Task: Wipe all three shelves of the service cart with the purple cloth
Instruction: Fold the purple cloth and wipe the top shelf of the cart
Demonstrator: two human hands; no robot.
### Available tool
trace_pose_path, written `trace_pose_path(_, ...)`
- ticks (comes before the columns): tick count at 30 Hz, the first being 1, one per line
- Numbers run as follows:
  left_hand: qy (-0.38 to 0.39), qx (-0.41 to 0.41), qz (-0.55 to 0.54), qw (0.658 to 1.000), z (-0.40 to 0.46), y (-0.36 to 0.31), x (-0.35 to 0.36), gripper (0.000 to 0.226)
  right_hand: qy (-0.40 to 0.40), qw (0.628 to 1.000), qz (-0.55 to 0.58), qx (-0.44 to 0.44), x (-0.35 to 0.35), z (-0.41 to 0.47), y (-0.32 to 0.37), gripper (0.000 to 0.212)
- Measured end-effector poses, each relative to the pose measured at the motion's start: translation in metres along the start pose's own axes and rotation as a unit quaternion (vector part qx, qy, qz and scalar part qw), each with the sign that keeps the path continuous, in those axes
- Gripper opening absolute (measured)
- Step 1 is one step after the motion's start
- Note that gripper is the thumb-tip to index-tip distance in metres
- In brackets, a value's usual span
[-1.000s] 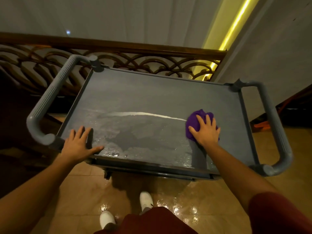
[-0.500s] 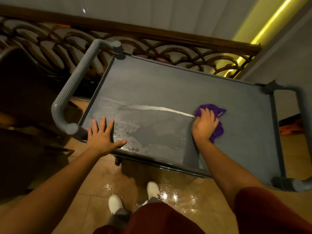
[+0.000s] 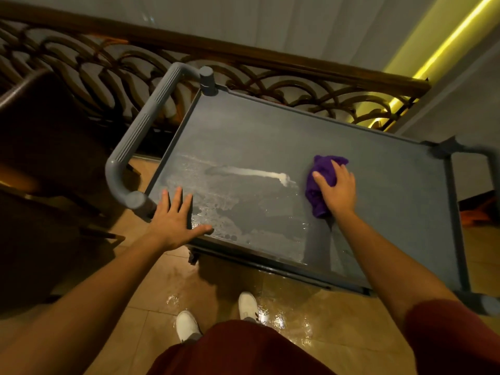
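Purple cloth [image 3: 322, 182] shifted left, seemingly bunched

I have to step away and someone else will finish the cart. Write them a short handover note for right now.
Left hand: flat, fingers spread, on the near left corner of the top shelf, holding nothing.
Right hand: pressing the purple cloth onto the top shelf, right of centre.
Done: nothing finished. The top shelf is partly worked, with wet suds over its near left part and a white streak running left from the cloth.
Left: clear the suds and streak, cover the rest of the top shelf, then do the two lower shelves, which are hidden from this view.
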State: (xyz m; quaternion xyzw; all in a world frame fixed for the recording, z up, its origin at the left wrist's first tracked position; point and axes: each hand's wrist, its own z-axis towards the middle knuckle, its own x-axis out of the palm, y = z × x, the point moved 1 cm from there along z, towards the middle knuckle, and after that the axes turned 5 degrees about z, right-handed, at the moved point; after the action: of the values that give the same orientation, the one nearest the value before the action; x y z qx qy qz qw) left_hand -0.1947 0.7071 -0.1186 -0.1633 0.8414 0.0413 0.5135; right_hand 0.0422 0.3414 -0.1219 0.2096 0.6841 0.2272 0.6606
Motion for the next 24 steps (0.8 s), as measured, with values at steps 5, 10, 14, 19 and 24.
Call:
trace_pose_path(5, -0.032, -0.003, 0.007, 0.999, 0.001, 0.0, 0.004, 0.114, -0.037, 0.998, -0.004, -0.043, 0.06, -0.008, 0.041, 0.053)
trace_pose_path(10, -0.043, -0.01, 0.029, 0.999, 0.003, -0.001, 0.009, 0.107, 0.007, 0.986, 0.054, -0.155, 0.133, -0.035, 0.148, 0.048)
trace_pose_path(14, -0.085, -0.012, -0.037, 0.996, -0.009, 0.0, 0.009, 0.105, 0.095, 0.966, 0.083, -0.228, 0.139, -0.037, 0.17, 0.047)
trace_pose_path(19, -0.132, -0.046, -0.005, 0.99, -0.041, -0.011, 0.026, 0.093, 0.003, 0.987, 0.093, -0.128, 0.111, 0.016, 0.13, 0.05)
trace_pose_path(24, -0.113, -0.054, -0.006, 0.992, -0.038, -0.007, 0.025, 0.095, 0.088, 0.969, 0.1, -0.21, 0.159, -0.044, 0.202, 0.041)
